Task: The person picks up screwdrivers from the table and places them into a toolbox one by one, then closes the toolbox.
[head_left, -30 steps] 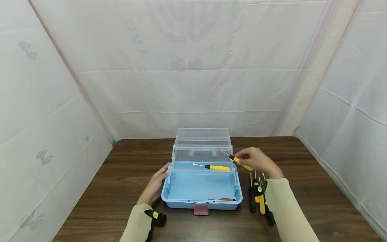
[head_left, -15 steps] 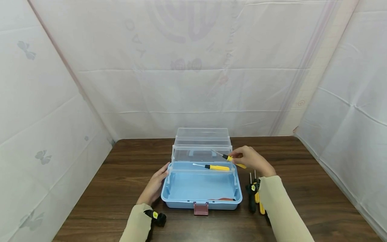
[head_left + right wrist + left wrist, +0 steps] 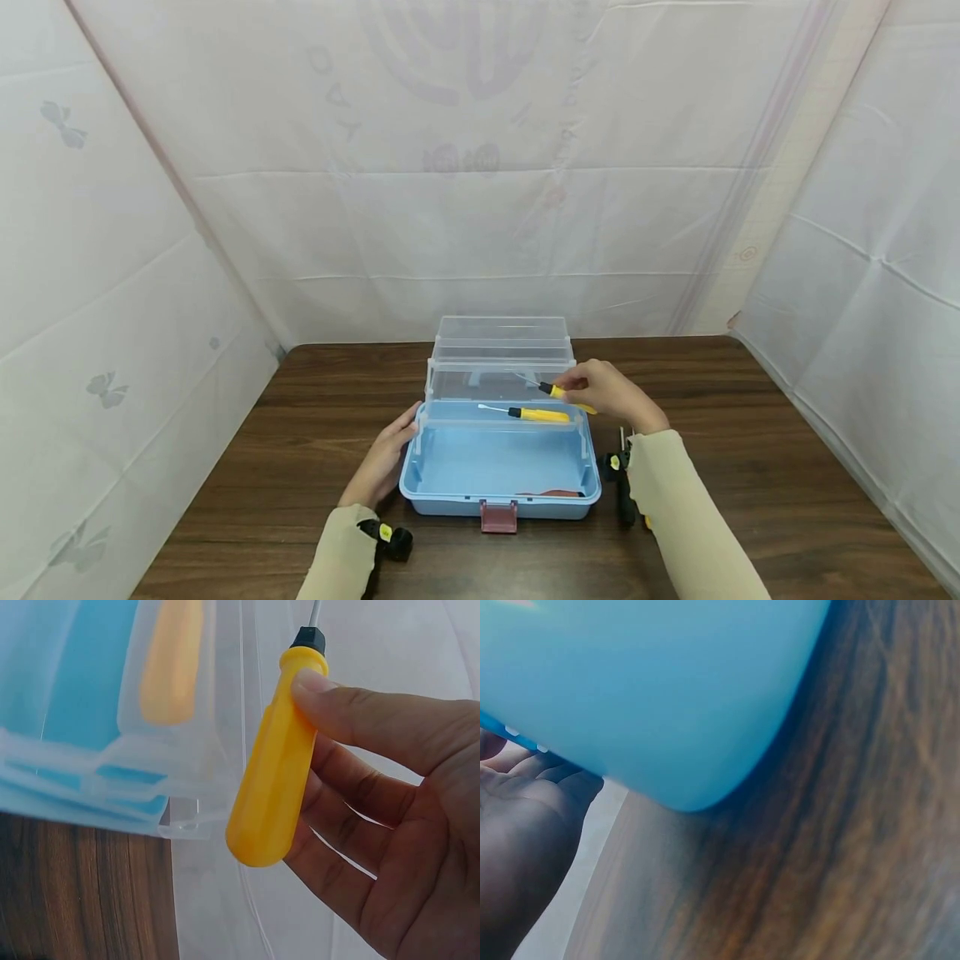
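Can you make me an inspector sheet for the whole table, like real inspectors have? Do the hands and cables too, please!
Surface: dark wood-grain table.
Job's things: blue toolbox, open, clear plastic tiers raised at the back; a yellow screwdriver lies in the lowest tier; a reddish thing sits inside by the front wall, mostly hidden.
Clutter: black-handled tool right of the box; something yellow beside it, mostly hidden by the right sleeve.
Hands: left hand touches the box's left side; right hand pinches a second yellow screwdriver near the tiers' right end.
Cables: nothing seen.
Surroundings: pale sheets behind and at both sides.
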`<state>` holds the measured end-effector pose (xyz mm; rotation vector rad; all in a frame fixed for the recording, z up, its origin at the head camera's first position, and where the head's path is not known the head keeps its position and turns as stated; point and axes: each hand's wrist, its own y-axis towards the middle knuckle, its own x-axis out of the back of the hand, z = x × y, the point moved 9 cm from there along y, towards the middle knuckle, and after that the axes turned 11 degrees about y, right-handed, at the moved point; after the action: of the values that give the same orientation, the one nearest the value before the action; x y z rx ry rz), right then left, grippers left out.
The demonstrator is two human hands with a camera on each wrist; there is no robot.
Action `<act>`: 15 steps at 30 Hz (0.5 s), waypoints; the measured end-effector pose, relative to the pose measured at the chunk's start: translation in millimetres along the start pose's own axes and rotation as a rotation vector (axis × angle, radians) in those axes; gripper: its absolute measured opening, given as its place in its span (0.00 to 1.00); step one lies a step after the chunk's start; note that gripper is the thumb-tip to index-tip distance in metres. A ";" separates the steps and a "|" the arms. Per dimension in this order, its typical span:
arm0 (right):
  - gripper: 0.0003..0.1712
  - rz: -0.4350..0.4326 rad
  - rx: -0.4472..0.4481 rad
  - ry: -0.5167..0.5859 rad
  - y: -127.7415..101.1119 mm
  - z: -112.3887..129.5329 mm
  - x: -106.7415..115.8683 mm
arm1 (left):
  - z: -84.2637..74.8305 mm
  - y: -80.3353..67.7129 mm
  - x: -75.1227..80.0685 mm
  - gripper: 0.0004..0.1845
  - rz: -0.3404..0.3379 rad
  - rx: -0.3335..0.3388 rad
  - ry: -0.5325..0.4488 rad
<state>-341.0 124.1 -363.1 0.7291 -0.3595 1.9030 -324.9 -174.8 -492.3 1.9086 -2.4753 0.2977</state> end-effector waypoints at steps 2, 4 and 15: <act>0.13 0.010 0.009 0.005 1.3 1.3 -2.4 | 0.2 -0.2 -0.1 0.29 0.002 0.000 -0.001; 0.13 0.015 0.007 0.010 2.8 1.9 -4.3 | 0.2 -0.3 0.0 0.29 0.001 0.001 -0.001; 0.12 0.030 0.025 0.010 10.5 8.4 -13.1 | 0.5 -0.5 1.8 0.29 0.000 0.004 0.009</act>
<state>-343.8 105.6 -364.1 0.7345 -0.3429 1.9414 -324.9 -176.7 -492.5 1.9040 -2.4706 0.3109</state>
